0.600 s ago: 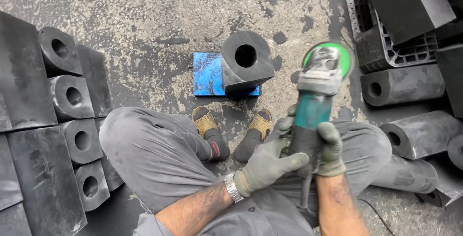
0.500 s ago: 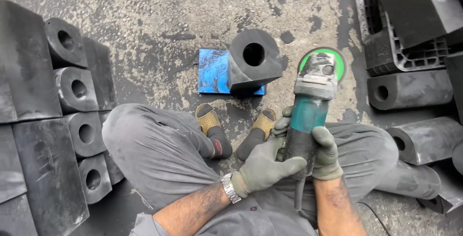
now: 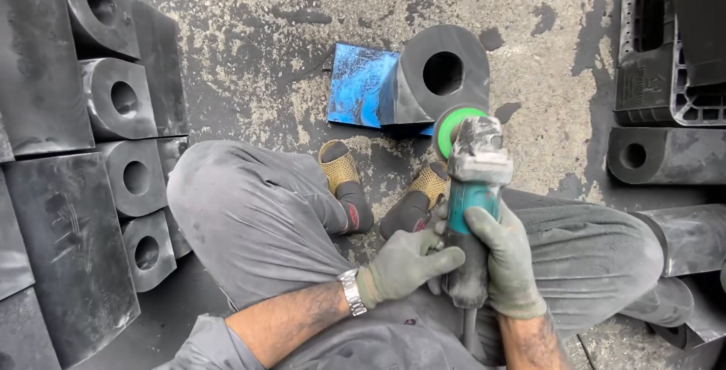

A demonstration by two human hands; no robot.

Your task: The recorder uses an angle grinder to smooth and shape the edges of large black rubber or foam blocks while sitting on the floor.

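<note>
Fingers of both gloved hands, left hand [image 3: 404,264] and right hand [image 3: 505,260], clench the grinder [image 3: 470,203] near the rubber block [image 3: 442,75] on the floor [image 3: 249,37].

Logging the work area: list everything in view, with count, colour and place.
angle grinder: one, teal and grey with a green guard, held upright at centre
block with round hole: one, black, on the floor ahead of the feet
blue sheet: one, under that block
stacked holed blocks: several, black, at left
more blocks: several, black, at right
plastic crate: one, black, upper right
floor: grey, stained
left hand: grey glove, on the grinder
right hand: grey glove, on the grinder
wristwatch: one, silver, left wrist
</note>
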